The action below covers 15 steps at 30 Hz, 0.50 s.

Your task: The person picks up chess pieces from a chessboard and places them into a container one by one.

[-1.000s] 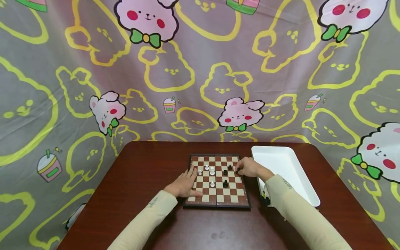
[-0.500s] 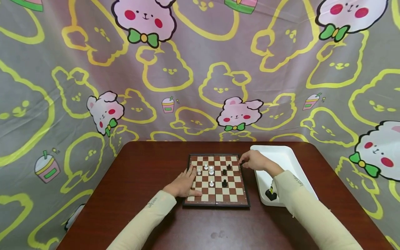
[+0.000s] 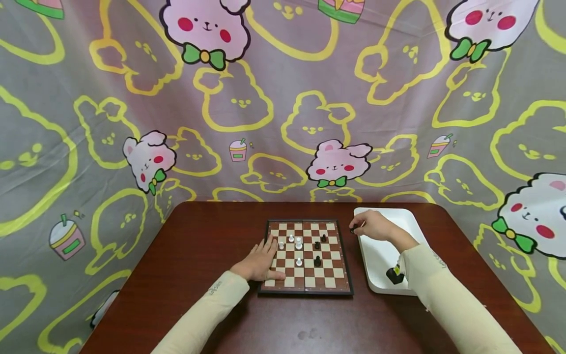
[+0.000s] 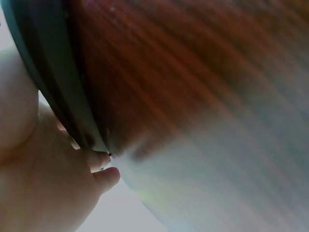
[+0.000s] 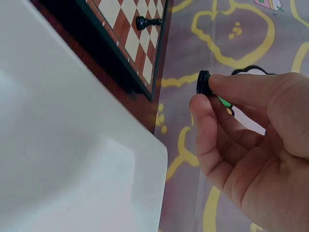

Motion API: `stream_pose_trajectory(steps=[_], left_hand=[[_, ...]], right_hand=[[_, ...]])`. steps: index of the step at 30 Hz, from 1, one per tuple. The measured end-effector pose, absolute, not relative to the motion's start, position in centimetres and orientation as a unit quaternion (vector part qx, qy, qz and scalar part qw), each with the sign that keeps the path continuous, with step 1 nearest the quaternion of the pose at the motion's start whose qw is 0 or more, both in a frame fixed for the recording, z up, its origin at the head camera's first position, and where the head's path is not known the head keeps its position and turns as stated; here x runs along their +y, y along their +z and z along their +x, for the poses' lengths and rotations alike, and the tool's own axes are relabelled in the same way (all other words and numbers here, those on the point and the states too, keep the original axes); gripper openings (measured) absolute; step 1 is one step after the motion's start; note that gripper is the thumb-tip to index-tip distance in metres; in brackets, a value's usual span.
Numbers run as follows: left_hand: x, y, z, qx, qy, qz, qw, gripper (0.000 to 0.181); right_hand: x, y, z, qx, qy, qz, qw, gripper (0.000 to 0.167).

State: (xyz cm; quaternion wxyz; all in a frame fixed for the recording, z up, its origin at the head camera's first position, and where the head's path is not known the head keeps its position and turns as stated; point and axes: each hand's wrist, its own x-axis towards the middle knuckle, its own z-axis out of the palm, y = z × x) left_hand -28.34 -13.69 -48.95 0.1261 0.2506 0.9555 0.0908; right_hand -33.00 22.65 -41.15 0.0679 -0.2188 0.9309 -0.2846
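The right hand [image 3: 377, 227] has thumb and fingertips closed on a black piece [image 5: 203, 83], held up off the worktop [image 3: 212, 236] in the gap between board and tray, beside the tray's far left corner; its round base shows, while fingers hide the rest. The left hand [image 3: 260, 263] lies flat along the board's left side, fingers straight, thumb spread wide over the near squares, gripping nothing. The board [image 3: 311, 274] sits about midway between the worktop's left and right edges, carrying four upright white pieces [image 3: 298, 243] on its left half and three black ones [image 3: 317, 261] on its right. Toward the worktop's right edge lies the white tray [image 3: 378, 258]. A cartoon-print curtain [image 3: 274, 123] hangs beyond the worktop's far edge.
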Motion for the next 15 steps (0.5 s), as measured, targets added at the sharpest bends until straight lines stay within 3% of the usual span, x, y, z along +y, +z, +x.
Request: stream_pose_trajectory(steps=[15], left_hand=[[-13.6, -49.2, -28.4, 0.959, 0.079, 0.243, 0.125, 0.109]], right_hand=[[25.4, -41.5, -32.7, 0.93, -0.289, -0.217, 0.064, 0.007]])
